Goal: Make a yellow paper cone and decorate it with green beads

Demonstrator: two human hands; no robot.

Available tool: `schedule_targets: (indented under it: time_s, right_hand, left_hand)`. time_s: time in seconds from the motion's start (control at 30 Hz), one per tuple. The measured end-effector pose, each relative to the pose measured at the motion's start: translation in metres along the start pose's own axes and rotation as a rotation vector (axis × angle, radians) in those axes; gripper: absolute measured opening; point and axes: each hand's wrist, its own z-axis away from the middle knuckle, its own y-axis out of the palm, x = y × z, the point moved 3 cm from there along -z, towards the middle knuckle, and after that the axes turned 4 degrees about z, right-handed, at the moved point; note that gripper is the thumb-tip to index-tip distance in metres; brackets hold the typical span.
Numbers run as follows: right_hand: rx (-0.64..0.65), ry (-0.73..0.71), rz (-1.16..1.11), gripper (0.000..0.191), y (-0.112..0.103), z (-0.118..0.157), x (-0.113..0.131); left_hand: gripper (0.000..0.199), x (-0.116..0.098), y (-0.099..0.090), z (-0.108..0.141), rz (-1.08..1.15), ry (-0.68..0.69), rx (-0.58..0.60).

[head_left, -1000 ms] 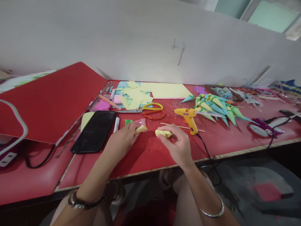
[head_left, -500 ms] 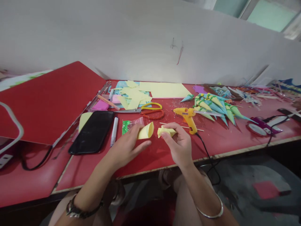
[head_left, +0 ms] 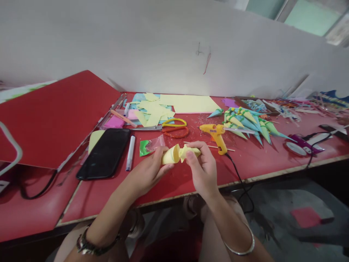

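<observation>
In the head view, my left hand (head_left: 148,169) is closed around a rolled yellow paper cone (head_left: 170,155), whose round mouth faces right. My right hand (head_left: 204,167) pinches a folded, crinkled piece of yellow paper (head_left: 187,152) with a jagged edge. That edge is at the cone's mouth; whether it touches the rim or sits slightly inside, I cannot tell. A yellow glue gun (head_left: 215,135) lies just beyond my right hand, near a thin wooden stick (head_left: 229,149). Past my left hand lies a small plastic bag with a green end (head_left: 144,147).
Scissors (head_left: 174,127) lie behind my hands, by yellow and blue paper scraps (head_left: 152,111). A phone (head_left: 105,154) and a white marker (head_left: 130,153) are on the left. Finished yellow and blue paper cones (head_left: 245,122) are heaped right. The glue gun's cord (head_left: 237,171) hangs over the table edge.
My hands have come together, bringing the crinkled paper up to the cone's mouth. My left thumb has closed in against the cone. The view has shifted slightly.
</observation>
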Motion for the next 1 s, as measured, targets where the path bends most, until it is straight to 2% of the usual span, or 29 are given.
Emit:
schedule_targets:
  time_s: [0.33, 0.77, 1.0]
  right_hand:
    - [-0.077, 0.014, 0.066, 0.006, 0.0035, 0.0029, -0.0033]
    - [0.006, -0.022, 0.077, 0.004, 0.0081, 0.0038, -0.0053]
    - [0.086, -0.105, 0.159, 0.005, 0.0050, 0.0014, -0.0099]
  left_hand:
    - [0.033, -0.0079, -0.0012, 0.0020, 0.007, 0.025, -0.016]
    - [0.035, -0.0025, -0.0025, 0.0037, -0.033, -0.025, -0.008]
    - [0.037, -0.0036, -0.0033, 0.0037, -0.124, 0.019, -0.053]
